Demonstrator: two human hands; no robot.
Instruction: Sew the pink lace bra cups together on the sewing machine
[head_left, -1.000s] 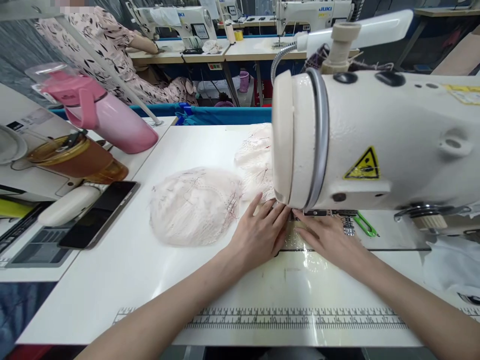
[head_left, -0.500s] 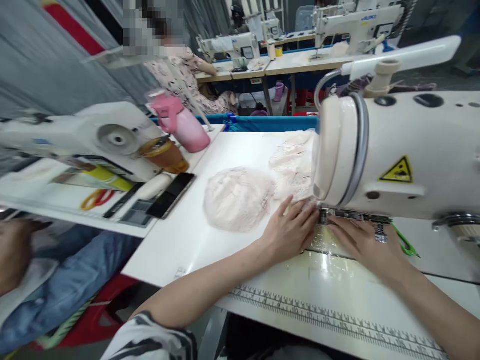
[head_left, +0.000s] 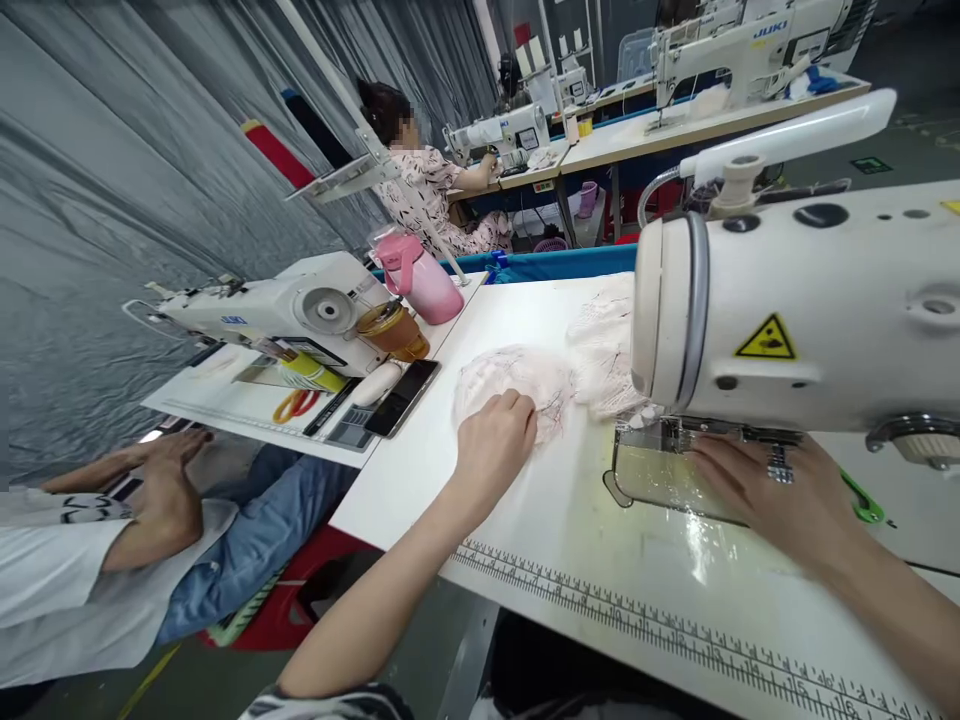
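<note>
**Desk:** What does the worker's left hand have?

**Photographer:** The left hand point(head_left: 495, 440) rests with fingers curled on the near edge of a pale pink lace piece point(head_left: 517, 378), which lies flat on the white table point(head_left: 540, 520) to the left of the sewing machine point(head_left: 810, 310). Whether the fingers pinch the lace or only press it cannot be told.

**Desk:** And the right?

**Photographer:** The right hand point(head_left: 757, 490) lies flat, fingers spread loosely and holding nothing, on the shiny plate under the sewing machine's head, its fingertips close to the needle area. A second heap of lace point(head_left: 604, 350) lies against the left face of the machine, touching the first piece.

**Desk:** What else surrounds the machine?

**Photographer:** A printed ruler point(head_left: 675, 630) runs along the table edge in front of it. Further left of the machine stand a pink bottle point(head_left: 420, 280) and an amber cup point(head_left: 391, 330), with a dark phone point(head_left: 403, 396) near them. Beyond those sits another sewing machine point(head_left: 277, 305). A seated person's hand point(head_left: 161, 480) shows at far left, and another person point(head_left: 427, 190) works at a bench behind the machine.
</note>
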